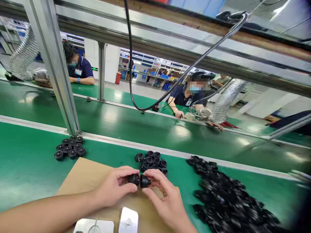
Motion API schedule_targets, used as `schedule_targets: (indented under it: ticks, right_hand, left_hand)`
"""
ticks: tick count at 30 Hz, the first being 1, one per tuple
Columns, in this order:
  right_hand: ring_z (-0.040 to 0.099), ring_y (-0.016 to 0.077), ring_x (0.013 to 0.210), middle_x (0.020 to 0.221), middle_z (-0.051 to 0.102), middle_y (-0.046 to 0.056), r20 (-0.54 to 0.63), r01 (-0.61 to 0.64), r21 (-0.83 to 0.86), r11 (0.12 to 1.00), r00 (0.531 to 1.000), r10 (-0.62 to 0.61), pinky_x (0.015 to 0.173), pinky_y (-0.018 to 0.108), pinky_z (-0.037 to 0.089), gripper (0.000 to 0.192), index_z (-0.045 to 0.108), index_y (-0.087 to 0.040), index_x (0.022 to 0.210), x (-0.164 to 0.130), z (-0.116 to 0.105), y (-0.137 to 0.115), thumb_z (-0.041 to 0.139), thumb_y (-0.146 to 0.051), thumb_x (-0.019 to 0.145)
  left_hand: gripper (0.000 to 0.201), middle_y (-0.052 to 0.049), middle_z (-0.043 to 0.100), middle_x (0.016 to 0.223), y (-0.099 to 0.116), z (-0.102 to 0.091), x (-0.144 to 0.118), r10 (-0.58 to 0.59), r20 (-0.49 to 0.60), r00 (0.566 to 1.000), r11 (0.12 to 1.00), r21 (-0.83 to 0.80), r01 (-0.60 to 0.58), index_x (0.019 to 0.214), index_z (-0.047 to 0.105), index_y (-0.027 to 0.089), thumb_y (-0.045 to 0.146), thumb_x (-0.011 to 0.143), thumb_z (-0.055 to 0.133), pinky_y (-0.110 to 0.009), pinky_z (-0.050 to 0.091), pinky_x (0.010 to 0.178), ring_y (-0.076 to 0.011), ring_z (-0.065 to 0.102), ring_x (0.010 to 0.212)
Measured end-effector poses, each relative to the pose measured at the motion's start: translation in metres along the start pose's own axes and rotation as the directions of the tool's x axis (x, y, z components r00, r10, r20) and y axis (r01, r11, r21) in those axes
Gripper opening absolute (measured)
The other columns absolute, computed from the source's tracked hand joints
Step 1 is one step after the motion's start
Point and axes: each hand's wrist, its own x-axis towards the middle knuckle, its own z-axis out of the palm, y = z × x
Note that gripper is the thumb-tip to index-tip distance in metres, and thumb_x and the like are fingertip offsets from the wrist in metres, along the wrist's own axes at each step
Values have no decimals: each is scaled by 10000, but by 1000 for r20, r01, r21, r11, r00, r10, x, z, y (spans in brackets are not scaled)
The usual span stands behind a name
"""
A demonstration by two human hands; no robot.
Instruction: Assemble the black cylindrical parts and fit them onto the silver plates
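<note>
My left hand [119, 186] grips a round black plastic part [133, 179] between thumb and fingers. Facing it, a second black plastic part [145, 181] sits in the pinch of my right hand [165, 192]. The two parts are end to end, very close; whether they touch I cannot tell. Both hands are above a brown cardboard sheet [87, 174] on the green bench. Just beyond them stands a cluster of black cup-shaped parts [149, 160]. Below the hands lie a white plate with a small knob [128, 221] and another pale plate [109, 226], partly cut off.
Several round black parts [70, 147] stand in rows at the left. A large heap of black parts [225, 194] covers the right side. Behind the bench runs a green conveyor [145, 124] with a metal post [55, 71]. A black cable [131, 64] hangs down. Two co-workers sit opposite.
</note>
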Motion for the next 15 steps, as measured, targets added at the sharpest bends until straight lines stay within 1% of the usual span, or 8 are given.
schedule_targets:
  ticks: [4,7,11,15]
  right_hand:
    - [704,195,974,1153,700,37,-6,34,0,999,999,-34,813,266,619,372,667,-307,1232,6,4,-8,734,-138,908]
    - [701,188,921,1108,714,23,-29,77,-25,997,997,-77,780,260,617,375,674,-313,1213,7,6,-11,748,-128,896]
    - [706,190,918,1115,729,24,-27,133,-67,989,990,-135,769,263,619,376,677,-310,1214,7,7,-15,747,-118,899]
    - [720,208,966,1131,743,49,-10,200,-87,976,979,-202,766,274,629,328,693,-282,1185,7,6,-14,735,-104,913]
  left_hand:
    - [446,-81,700,1186,1,1,0,10,1,1000,1000,-2,-10,1227,792,263,168,792,811,-419,493,1051,-269,653,1150]
    - [415,-80,729,1152,4,2,0,51,22,998,998,41,-52,1208,801,259,172,802,812,-405,505,1015,-259,663,1105]
    - [359,-79,764,1124,6,2,0,113,42,993,986,116,-117,1171,813,250,192,816,829,-390,510,993,-250,675,1070]
    - [382,-73,774,1134,3,1,0,124,23,992,984,127,-126,1171,811,258,203,795,854,-375,520,982,-243,686,1061]
